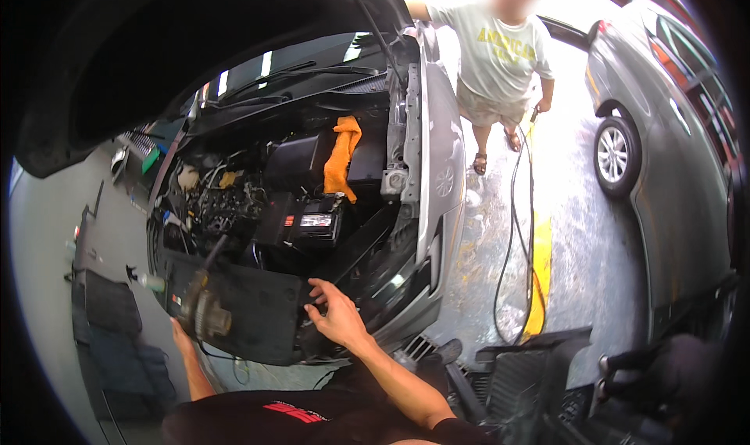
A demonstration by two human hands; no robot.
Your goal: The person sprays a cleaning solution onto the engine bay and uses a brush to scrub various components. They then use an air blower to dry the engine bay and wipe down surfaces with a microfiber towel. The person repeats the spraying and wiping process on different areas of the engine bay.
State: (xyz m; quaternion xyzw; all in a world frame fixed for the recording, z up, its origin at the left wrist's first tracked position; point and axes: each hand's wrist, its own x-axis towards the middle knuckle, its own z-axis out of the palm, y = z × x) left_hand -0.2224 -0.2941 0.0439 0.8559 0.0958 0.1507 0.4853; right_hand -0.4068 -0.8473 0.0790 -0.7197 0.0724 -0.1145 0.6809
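Note:
My left hand (180,338) is low on the left, its fingers mostly hidden behind a metal car part (209,314). That part is smeared by motion; it has a ribbed round body, a tan stub and a dark hose-like piece rising from it. It seems held above a flat black panel (262,308) across the front of the engine bay. Near the panel's right edge my right hand (337,318) hovers with fingers apart and nothing in them. Behind the panel sit the black battery (319,222) and the engine (223,191).
The raised hood (195,31) hangs over the bay. An orange cloth (341,160) drapes over a black box. A person (504,62) stands beyond the fender, holding a long cable (512,242). A grey car (672,156) is parked right; black trim pieces (531,367) lie nearby.

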